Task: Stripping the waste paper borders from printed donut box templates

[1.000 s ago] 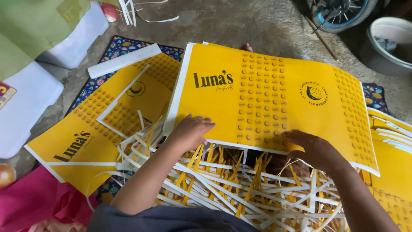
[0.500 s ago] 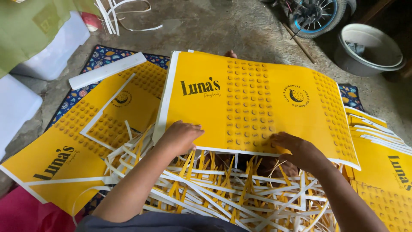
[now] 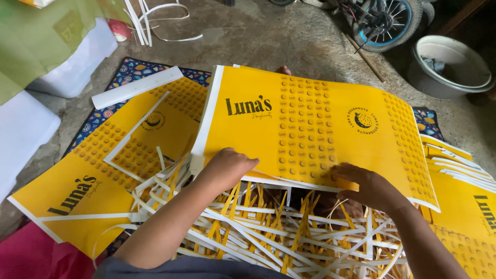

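Observation:
A large yellow printed cardboard sheet [image 3: 310, 124] with a white border lies in front of me, raised over a heap of strips. My left hand [image 3: 227, 166] grips its near edge at the left, fingers curled on top. My right hand [image 3: 368, 185] presses flat on the near edge further right, fingers spread over the dotted print. Below both forearms sits a tangle of yellow and white cardboard strips [image 3: 289, 232].
More yellow sheets lie at the left [image 3: 103, 170] and in a stack at the right [image 3: 460, 196], over a patterned mat [image 3: 129, 72]. A white strip [image 3: 137, 87], white blocks [image 3: 20, 129], a grey basin [image 3: 449, 64] and a small wheel [image 3: 387, 20] stand around on the concrete floor.
The view has tilted and shifted slightly. Both hands stay on the sheet's near edge, the right hand having slid a little along it.

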